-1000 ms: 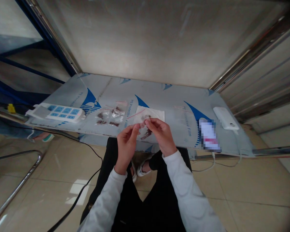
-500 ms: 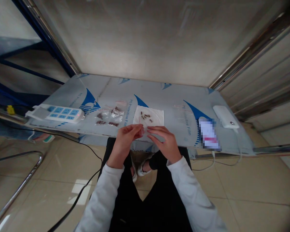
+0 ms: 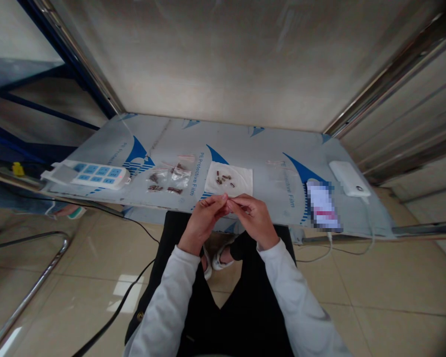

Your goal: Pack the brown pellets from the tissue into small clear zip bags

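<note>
Well to the left of the fingers (image 3: pixel 216 201), a white power strip (image 3: pixel 100 176) lies at one end of a film-covered tabletop (image 3: pixel 241 148), apparently set there out of the hands' way. Nearer the fingers on that side, clear bags (image 3: pixel 180 174) with dark contents rest in a group, perhaps to stand apart from what lies loose. The left hand (image 3: pixel 204 215) meets the right hand (image 3: pixel 255 215) at the tips, thumbs and forefingers pressed closed; what they pinch, if anything, cannot be told. Just beyond the fingertips, small loose brown pieces (image 3: pixel 225 177) sit scattered on a white sheet (image 3: pixel 244 187), likely so that they show up and do not stray. To the right of the fingers, faint clear plastic (image 3: pixel 282 167) lies flat; farther right are a phone (image 3: pixel 322 206), its screen blocked out, and a white device (image 3: pixel 347 178), both seemingly parked clear of the fingers. Just left of the fingers and again to their right, print on the tabletop reads "PE Protective Film"; no brand can be made out on the bags or phone.
</note>
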`<state>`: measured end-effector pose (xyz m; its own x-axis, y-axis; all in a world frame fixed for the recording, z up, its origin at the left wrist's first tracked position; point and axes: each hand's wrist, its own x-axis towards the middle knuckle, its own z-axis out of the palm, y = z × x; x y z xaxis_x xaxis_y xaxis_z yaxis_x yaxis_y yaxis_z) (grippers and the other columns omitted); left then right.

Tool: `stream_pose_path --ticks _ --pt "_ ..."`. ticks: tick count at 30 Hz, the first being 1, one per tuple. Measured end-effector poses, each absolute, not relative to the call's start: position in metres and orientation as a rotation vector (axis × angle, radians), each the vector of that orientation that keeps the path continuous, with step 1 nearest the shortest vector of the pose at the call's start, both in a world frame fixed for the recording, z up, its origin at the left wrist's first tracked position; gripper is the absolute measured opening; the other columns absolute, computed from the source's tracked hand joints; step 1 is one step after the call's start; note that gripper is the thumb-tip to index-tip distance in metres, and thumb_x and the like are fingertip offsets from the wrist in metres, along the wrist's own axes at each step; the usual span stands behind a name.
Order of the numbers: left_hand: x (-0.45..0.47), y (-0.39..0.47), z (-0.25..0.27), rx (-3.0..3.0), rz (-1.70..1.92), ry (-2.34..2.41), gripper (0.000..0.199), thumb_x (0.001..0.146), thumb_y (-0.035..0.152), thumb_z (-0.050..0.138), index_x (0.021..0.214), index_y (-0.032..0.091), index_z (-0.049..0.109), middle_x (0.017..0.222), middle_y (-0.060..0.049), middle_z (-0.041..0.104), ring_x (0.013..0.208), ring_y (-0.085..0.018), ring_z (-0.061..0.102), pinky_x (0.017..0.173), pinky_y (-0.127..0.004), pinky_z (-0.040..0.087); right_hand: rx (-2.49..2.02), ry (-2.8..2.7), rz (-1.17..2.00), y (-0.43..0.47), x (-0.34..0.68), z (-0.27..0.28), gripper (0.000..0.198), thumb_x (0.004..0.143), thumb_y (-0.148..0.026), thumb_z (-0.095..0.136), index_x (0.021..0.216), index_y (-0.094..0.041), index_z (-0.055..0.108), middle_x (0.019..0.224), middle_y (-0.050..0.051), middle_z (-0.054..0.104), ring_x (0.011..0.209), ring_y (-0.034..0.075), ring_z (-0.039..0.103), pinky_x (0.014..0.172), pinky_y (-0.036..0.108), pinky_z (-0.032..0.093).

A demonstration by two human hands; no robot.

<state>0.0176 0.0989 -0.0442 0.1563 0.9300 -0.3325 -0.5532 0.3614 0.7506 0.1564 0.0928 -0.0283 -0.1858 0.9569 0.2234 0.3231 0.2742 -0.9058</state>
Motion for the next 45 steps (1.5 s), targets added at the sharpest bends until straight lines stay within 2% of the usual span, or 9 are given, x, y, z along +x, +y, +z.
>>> stream_pose_path --ticks 10,18,28,33,36,39,41,43,45 --pt "0.021 0.091 -0.037 0.868 1.25 1.052 0.026 0.07 0.039 0.071 0.071 0.013 0.066 0.067 -0.001 0.066 0.064 -0.01 0.059 0.068 -0.023 0.048 -1.285 -1.728 0.683 0.08 0.147 -0.026 0.022 0.09 -0.029 0.051 0.101 -0.021 0.069 0.091 0.005 0.072 0.074 0.016 0.066 0.066 0.027 0.05" --pt "0.022 0.088 -0.045 0.777 1.232 1.129 0.023 0.064 0.032 0.075 0.079 0.015 0.072 0.076 -0.004 0.071 0.07 -0.014 0.064 0.07 -0.027 0.05 -1.388 -1.954 0.481 0.075 0.153 -0.031 0.018 0.088 -0.02 0.052 0.094 -0.021 0.069 0.092 0.007 0.07 0.088 0.021 0.064 0.076 0.033 0.051" --pt "0.015 0.087 -0.04 1.226 1.106 1.403 0.021 0.072 0.037 0.067 0.07 0.016 0.071 0.069 -0.007 0.071 0.061 -0.018 0.064 0.058 -0.027 0.046 -1.582 -1.857 0.439 0.075 0.146 -0.031 0.015 0.085 -0.024 0.055 0.076 -0.02 0.066 0.069 0.003 0.069 0.06 0.018 0.063 0.06 0.027 0.045" --pt "0.013 0.079 -0.014 1.503 0.973 1.735 0.016 0.071 0.032 0.066 0.061 0.019 0.067 0.058 -0.005 0.067 0.056 -0.019 0.062 0.057 -0.029 0.04 -1.79 -1.655 0.119 0.076 0.148 -0.03 0.012 0.08 -0.023 0.057 0.071 -0.019 0.064 0.067 0.005 0.068 0.058 0.019 0.061 0.059 0.029 0.043" --pt "0.013 0.075 -0.001 1.545 0.967 1.821 0.013 0.072 0.028 0.062 0.066 0.018 0.064 0.065 -0.005 0.068 0.062 -0.019 0.064 0.062 -0.029 0.042 -1.69 -1.634 0.169 0.073 0.148 -0.029 0.008 0.079 -0.021 0.055 0.076 -0.018 0.063 0.072 0.006 0.068 0.067 0.021 0.063 0.066 0.032 0.047" --pt "0.012 0.076 0.0 1.49 0.999 1.747 0.01 0.074 0.026 0.058 0.072 0.017 0.061 0.071 -0.004 0.069 0.066 -0.017 0.064 0.064 -0.028 0.044 -1.396 -1.74 0.389 0.069 0.151 -0.027 0.035 0.076 -0.013 0.051 0.111 -0.017 0.058 0.115 0.011 0.063 0.108 0.024 0.058 0.089 0.039 0.047" --pt "0.01 0.078 -0.004 1.423 1.033 1.606 0.009 0.075 0.027 0.057 0.077 0.018 0.058 0.073 -0.003 0.068 0.067 -0.016 0.064 0.065 -0.027 0.046 -1.199 -1.857 0.57 0.069 0.154 -0.025 0.061 0.076 -0.011 0.052 0.135 -0.02 0.04 0.143 0.011 0.043 0.132 0.024 0.039 0.105 0.043 0.037" --pt "0.007 0.079 -0.009 1.367 1.041 1.437 0.008 0.076 0.026 0.056 0.079 0.018 0.056 0.073 -0.003 0.067 0.068 -0.015 0.064 0.066 -0.026 0.047 -1.077 -1.97 0.711 0.074 0.158 -0.023 0.078 0.075 -0.016 0.06 0.144 -0.024 0.025 0.152 0.008 0.027 0.14 0.024 0.025 0.112 0.046 0.026" --pt "0.004 0.081 -0.012 1.328 1.032 1.284 0.007 0.076 0.023 0.056 0.08 0.018 0.055 0.071 -0.001 0.066 0.067 -0.014 0.063 0.066 -0.025 0.048 -1.019 -2.05 0.799 0.082 0.162 -0.02 0.093 0.07 -0.025 0.071 0.147 -0.026 0.019 0.152 0.008 0.028 0.14 0.026 0.024 0.113 0.047 0.023"
